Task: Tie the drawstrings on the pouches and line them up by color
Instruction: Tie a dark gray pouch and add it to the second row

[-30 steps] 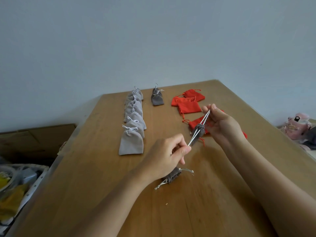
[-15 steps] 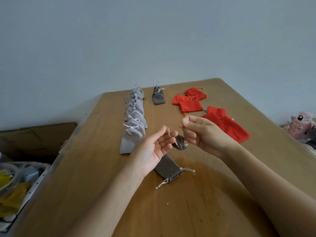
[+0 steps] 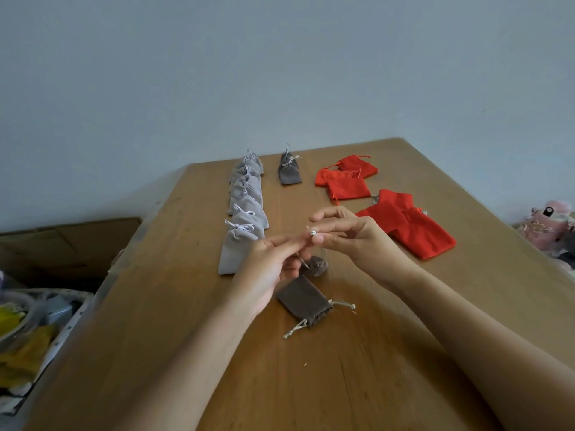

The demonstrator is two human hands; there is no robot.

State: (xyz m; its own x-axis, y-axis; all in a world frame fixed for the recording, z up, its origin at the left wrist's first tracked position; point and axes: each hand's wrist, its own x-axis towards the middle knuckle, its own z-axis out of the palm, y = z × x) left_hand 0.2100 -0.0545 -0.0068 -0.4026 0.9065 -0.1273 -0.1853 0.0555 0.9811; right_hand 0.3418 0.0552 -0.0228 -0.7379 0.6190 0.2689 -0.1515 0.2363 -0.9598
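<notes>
L hand [image 3: 264, 272] & R hand [image 3: 354, 241]: both bare, fingers slim, nails too blurred to tell. L forearm [image 3: 174, 362] & R forearm [image 3: 485, 346]: bare skin from wrist to frame edge, slender, smooth; R one looks wider, being nearer the cam

1. Left hand [image 3: 270, 270]: raised, fingers pointing toward the right hand, tips pinching a drawstring [image 3: 313, 233].
2. Right hand [image 3: 351, 239]: fingers curled, pinching same drawstring.
3. Forearms bare, converging.
</notes>
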